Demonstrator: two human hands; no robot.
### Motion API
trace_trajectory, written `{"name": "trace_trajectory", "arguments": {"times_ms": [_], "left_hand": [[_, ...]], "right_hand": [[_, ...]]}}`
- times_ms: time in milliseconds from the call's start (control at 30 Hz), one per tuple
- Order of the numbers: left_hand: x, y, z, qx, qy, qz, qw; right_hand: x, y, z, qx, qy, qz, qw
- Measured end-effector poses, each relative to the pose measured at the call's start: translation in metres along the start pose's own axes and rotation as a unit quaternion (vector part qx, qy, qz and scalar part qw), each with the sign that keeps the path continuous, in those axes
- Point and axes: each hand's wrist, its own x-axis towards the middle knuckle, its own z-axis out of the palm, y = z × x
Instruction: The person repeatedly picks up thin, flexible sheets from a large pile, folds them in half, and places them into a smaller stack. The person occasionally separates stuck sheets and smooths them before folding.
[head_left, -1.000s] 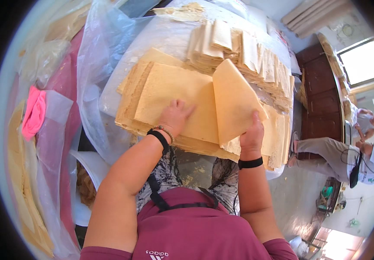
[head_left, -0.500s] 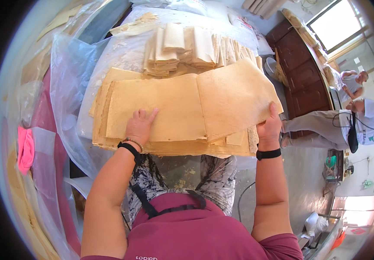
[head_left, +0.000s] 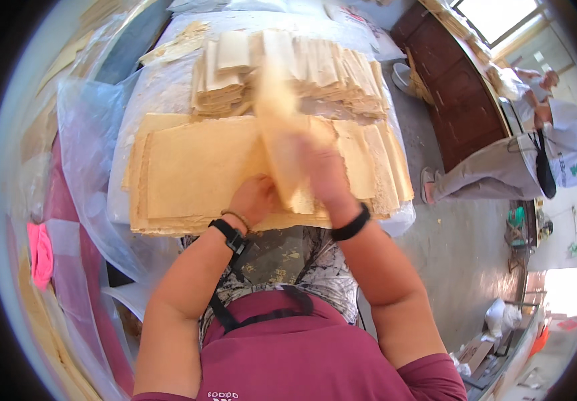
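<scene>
A wide stack of thin tan sheets (head_left: 198, 164) with rough edges, looking like tofu skin, lies in front of me. The top sheet's right part (head_left: 282, 144) stands raised and folded toward the left, blurred by motion. My right hand (head_left: 323, 170) grips this raised part; its fingers are smeared. At the near end of the crease, my left hand (head_left: 254, 199) is closed with curled fingers against the sheet. Beyond the stack stand rows of folded sheets (head_left: 235, 53), packed side by side.
A plastic-covered table (head_left: 125, 180) carries the stacks. Clear plastic film (head_left: 91, 134) hangs at the left, near a pink cloth (head_left: 40, 254). A dark red cabinet (head_left: 452, 87) and a white basin (head_left: 402, 77) are at the right, where two people (head_left: 502, 164) stand.
My right hand has swung left from the sheet's right edge, lifting and folding that part over. My left hand has moved right to the crease and curled. The view has shifted slightly.
</scene>
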Motion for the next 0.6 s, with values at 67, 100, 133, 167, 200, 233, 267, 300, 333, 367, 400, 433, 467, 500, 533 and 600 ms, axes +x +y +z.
{"name": "trace_trajectory", "arguments": {"times_ms": [67,100,133,167,200,233,267,300,333,367,400,433,467,500,533,600], "left_hand": [[-0.006,-0.004,0.014,-0.097,-0.034,-0.052,0.993],[-0.011,0.002,0.022,-0.171,-0.041,-0.076,0.982],[-0.025,0.006,0.024,-0.237,-0.038,-0.114,0.964],[-0.039,0.01,0.026,-0.301,-0.034,-0.152,0.941],[-0.043,0.01,0.03,-0.367,-0.036,-0.183,0.911],[-0.05,0.009,0.027,-0.426,-0.026,-0.22,0.877],[-0.052,0.003,0.027,-0.485,-0.021,-0.254,0.837],[-0.047,-0.012,0.02,-0.515,-0.078,-0.362,0.773],[-0.043,-0.014,0.019,-0.531,-0.046,-0.371,0.76],[-0.041,-0.015,0.017,-0.547,-0.015,-0.38,0.746],[-0.039,-0.014,0.015,-0.561,0.019,-0.389,0.731],[-0.032,-0.004,0.011,-0.591,0.007,-0.344,0.729],[-0.025,0.008,0.006,-0.554,0.024,-0.35,0.755],[-0.016,0.029,-0.003,-0.514,0.039,-0.355,0.78],[-0.006,0.041,-0.008,-0.474,0.056,-0.354,0.804],[0.006,0.034,-0.009,-0.49,0.059,-0.373,0.786]], "right_hand": [[-0.006,-0.026,0.051,-0.233,-0.147,0.113,0.955],[-0.018,-0.019,0.064,-0.179,-0.107,0.047,0.977],[-0.036,-0.016,0.082,-0.12,-0.08,-0.025,0.989],[-0.056,-0.015,0.092,-0.121,-0.034,-0.143,0.982],[-0.071,-0.015,0.095,-0.131,0.019,-0.258,0.957],[-0.087,-0.016,0.092,-0.125,-0.048,-0.3,0.945],[-0.103,-0.014,0.085,-0.124,-0.112,-0.338,0.926],[-0.123,-0.007,0.078,-0.125,-0.147,-0.312,0.93],[-0.127,0.008,0.069,-0.138,-0.134,-0.277,0.941],[-0.13,0.026,0.061,-0.15,-0.121,-0.242,0.951],[-0.133,0.034,0.053,-0.162,-0.111,-0.207,0.959],[-0.132,0.03,0.043,-0.254,-0.054,-0.212,0.942],[-0.128,0.033,0.038,-0.28,-0.037,-0.183,0.942],[-0.124,0.039,0.033,-0.305,-0.019,-0.152,0.94],[-0.122,0.043,0.028,-0.33,-0.001,-0.125,0.936],[-0.125,0.05,0.019,-0.256,-0.029,-0.011,0.966]]}}
